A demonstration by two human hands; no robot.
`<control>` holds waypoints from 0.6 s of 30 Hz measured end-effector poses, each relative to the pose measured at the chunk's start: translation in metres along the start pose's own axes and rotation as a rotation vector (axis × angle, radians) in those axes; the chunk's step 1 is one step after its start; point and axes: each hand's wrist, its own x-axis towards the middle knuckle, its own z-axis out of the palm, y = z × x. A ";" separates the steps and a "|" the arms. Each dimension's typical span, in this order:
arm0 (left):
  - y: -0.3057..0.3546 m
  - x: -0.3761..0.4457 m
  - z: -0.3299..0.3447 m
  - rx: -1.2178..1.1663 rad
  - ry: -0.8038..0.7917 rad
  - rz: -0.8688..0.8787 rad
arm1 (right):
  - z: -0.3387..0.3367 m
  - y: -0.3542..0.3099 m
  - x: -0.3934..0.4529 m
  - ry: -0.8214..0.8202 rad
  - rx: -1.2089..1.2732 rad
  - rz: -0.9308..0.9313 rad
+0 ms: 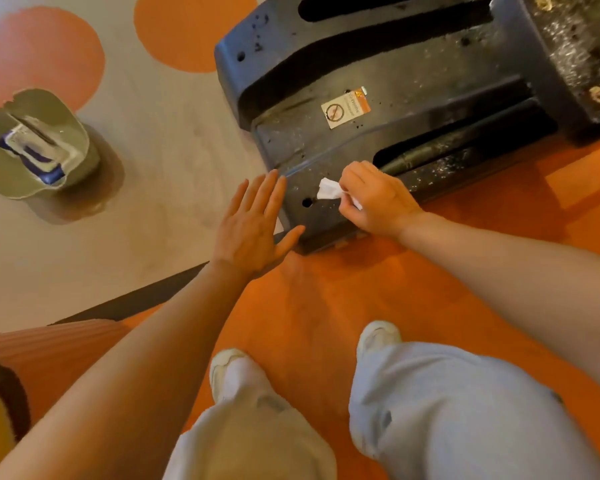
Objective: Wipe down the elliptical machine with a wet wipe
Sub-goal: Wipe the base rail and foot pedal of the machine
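**One wipe on the near corner of the machine base**

We count one floor (pixel 174 188), pale with two orange circles at its far left and a broad orange area along its near and right edges. On it stands one elliptical machine (pixel 413 74), of which we see only the dark, dusty base, with long slots in its cover and one warning sticker (pixel 345 110) near the middle.

We see two legs in light trousers (pixel 440 410) and two white shoes (pixel 378 336) on the orange floor at the near edge.

One grey container (pixel 37 143) sits on the pale floor toward the left edge, with a blue-and-white pack showing in its top.

Our two hands are apart. The left hand (pixel 253 223) is spread flat, fingers straight, over the near left corner of the base; we cannot tell whether it touches. The right hand (pixel 378 199) is curled, pinching one crumpled white wet wipe (pixel 329 189), which lies against the base's near corner, just beside one small round hole (pixel 307 202).
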 end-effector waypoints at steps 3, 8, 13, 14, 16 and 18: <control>-0.012 0.008 0.053 -0.022 0.025 -0.017 | 0.045 0.010 0.008 0.044 0.011 -0.078; -0.021 0.021 0.113 -0.099 0.081 -0.002 | 0.092 0.017 0.014 -0.079 0.037 -0.164; -0.027 0.021 0.148 -0.182 0.117 -0.017 | 0.109 0.017 0.002 -0.249 0.057 -0.109; -0.027 0.021 0.153 -0.204 0.129 -0.019 | 0.110 0.016 0.001 -0.262 0.011 -0.105; -0.026 0.019 0.160 -0.239 0.145 -0.014 | 0.115 0.014 -0.001 -0.288 -0.214 -0.139; -0.027 0.018 0.165 -0.260 0.155 0.002 | 0.118 0.013 0.006 -0.325 -0.406 -0.150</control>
